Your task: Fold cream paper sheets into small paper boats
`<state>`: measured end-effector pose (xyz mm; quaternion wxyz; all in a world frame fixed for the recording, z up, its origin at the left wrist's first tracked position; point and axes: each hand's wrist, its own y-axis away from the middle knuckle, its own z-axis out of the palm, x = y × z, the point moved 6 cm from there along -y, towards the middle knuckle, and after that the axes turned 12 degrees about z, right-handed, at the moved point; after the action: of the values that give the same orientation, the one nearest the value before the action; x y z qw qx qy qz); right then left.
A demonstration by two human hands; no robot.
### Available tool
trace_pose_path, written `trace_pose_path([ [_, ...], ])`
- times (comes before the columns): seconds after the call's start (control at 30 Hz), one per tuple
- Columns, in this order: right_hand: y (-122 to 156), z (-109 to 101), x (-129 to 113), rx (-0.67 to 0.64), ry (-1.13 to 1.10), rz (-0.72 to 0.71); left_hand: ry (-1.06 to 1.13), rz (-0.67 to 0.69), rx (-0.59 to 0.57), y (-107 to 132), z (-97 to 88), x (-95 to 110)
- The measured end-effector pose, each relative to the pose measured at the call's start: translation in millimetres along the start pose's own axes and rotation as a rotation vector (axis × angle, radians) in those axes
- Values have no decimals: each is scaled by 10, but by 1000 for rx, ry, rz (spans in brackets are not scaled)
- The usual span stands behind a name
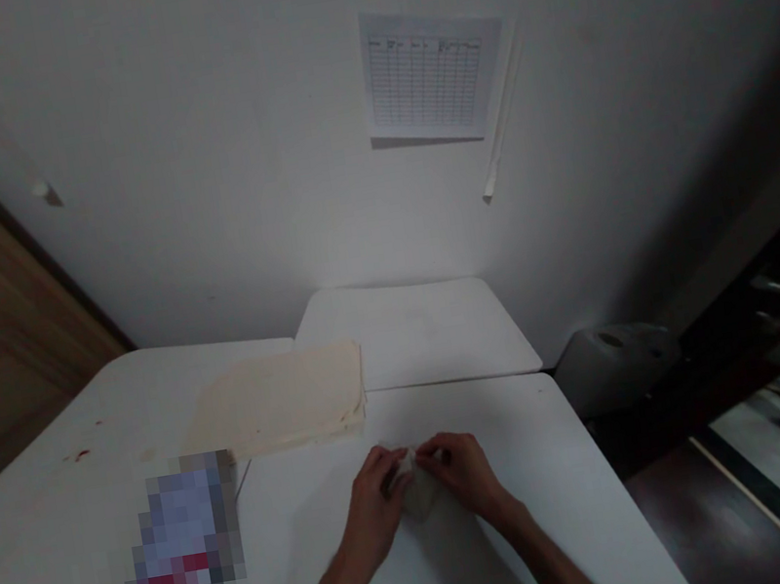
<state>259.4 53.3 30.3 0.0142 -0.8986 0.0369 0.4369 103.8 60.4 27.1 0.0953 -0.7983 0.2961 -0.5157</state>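
My left hand [378, 493] and my right hand [465, 470] meet over the front middle of the white table. Both are closed, thumbs and fingers pinching a small pale thin sheet [420, 502] between them. It looks folded or peaked at the top, where the fingertips come together. Its material is too dim to make out, and the fingers cover part of its edges.
A stack of cream sheets [281, 403] lies behind and left of my hands on the white table [426, 331]. Further left is a pixelated item [178, 543]. A printed chart [433, 73] hangs on the wall. A pale container [612, 360] stands beyond the right edge.
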Motion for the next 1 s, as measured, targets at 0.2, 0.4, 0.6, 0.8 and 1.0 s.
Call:
trace_pose_path([
  [0.2,186,-248,-280,93,-60,-208,13,102,-20,-169,-154,358],
  [0.4,295,-407,-458,144,-129,-338,38,187,-21,-244,-225,551],
  [0.6,306,-525,-291,221,-240,-249,97,109,48,-213,-300,435],
  [0.8,299,-481,-95,180,-397,-65,248,-59,53,-147,-223,350],
  [1.0,341,-437,-128,193,-354,-84,142,-52,49,-181,-142,418],
])
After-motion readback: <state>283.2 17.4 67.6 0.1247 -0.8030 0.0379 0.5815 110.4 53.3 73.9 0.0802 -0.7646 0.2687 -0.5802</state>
